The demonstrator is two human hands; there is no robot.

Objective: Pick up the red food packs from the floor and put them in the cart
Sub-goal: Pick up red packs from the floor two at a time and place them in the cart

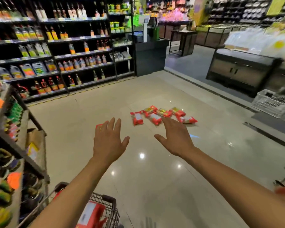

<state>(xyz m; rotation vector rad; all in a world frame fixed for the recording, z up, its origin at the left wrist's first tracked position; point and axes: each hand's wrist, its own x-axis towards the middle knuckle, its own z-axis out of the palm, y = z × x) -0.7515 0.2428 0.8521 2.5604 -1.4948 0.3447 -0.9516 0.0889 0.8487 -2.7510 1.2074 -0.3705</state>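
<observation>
On the floor (155, 170) lie seven red food packs (155, 118); both hands, left (108, 142) and right (177, 139), spread empty.

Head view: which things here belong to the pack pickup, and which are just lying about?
Job:
- red food packs, clustered on the floor
- one more red pack, partly hidden behind the left hand
- cart, red packs already inside
- right hand, open like the left

Lying about:
- bottle shelves
- white crate
- dark cabinet
</observation>
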